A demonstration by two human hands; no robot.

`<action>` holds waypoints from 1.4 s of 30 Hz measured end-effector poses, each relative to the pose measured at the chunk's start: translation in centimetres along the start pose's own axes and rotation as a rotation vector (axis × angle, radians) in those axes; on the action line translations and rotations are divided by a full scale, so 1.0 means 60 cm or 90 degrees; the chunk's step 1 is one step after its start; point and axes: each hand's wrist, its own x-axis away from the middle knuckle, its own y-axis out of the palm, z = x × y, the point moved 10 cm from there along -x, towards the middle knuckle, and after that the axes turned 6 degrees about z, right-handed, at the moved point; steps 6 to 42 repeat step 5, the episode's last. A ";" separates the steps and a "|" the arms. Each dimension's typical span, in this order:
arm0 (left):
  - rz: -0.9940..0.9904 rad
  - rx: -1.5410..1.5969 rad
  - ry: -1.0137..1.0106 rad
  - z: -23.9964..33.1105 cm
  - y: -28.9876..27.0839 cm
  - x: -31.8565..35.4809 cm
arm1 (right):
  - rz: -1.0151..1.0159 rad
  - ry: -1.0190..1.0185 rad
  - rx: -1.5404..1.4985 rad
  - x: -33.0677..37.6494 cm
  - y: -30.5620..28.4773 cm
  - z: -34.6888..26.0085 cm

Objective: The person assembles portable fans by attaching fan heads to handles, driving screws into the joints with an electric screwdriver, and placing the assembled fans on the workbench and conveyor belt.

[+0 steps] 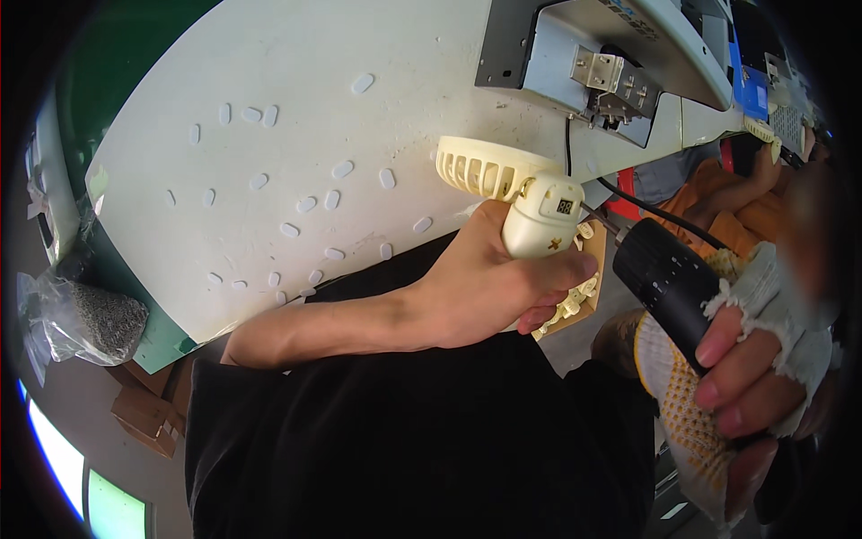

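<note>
My left hand is wrapped round the handle of a cream handheld fan. The fan's slotted round head points to the left, and a small dark display sits on its neck. In my right hand, which wears a white fingerless glove with yellow dots, is a black electric screwdriver. Its thin bit reaches to the side of the fan's neck; whether it sits in a screw is too small to tell. A cable runs behind the screwdriver.
Small white oval pieces lie scattered over the white table. A metal machine stands at the back right. Below my left hand is a box of cream parts. A plastic bag of small dark pieces is at left. Another person sits at right.
</note>
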 end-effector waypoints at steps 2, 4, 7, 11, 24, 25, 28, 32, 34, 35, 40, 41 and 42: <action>-0.002 0.003 0.003 0.000 0.000 0.000 | 0.000 0.000 0.019 0.002 0.000 -0.003; -0.001 -0.003 0.003 -0.003 -0.001 -0.001 | -0.001 0.009 0.044 0.006 -0.001 -0.001; -0.002 -0.002 0.001 -0.003 0.000 -0.002 | -0.003 0.010 0.073 0.009 0.003 -0.003; -0.002 -0.002 0.001 -0.003 0.000 -0.002 | -0.003 0.010 0.073 0.009 0.003 -0.003; -0.002 -0.002 0.001 -0.003 0.000 -0.002 | -0.003 0.010 0.073 0.009 0.003 -0.003; -0.002 -0.002 0.001 -0.003 0.000 -0.002 | -0.003 0.010 0.073 0.009 0.003 -0.003; -0.002 -0.002 0.001 -0.003 0.000 -0.002 | -0.003 0.010 0.073 0.009 0.003 -0.003; -0.002 -0.002 0.001 -0.003 0.000 -0.002 | -0.003 0.010 0.073 0.009 0.003 -0.003; -0.002 -0.002 0.001 -0.003 0.000 -0.002 | -0.003 0.010 0.073 0.009 0.003 -0.003; -0.002 -0.002 0.001 -0.003 0.000 -0.002 | -0.003 0.010 0.073 0.009 0.003 -0.003; -0.002 -0.002 0.001 -0.003 0.000 -0.002 | -0.003 0.010 0.073 0.009 0.003 -0.003; -0.002 -0.002 0.001 -0.003 0.000 -0.002 | -0.003 0.010 0.073 0.009 0.003 -0.003; -0.002 -0.002 0.001 -0.003 0.000 -0.002 | -0.003 0.010 0.073 0.009 0.003 -0.003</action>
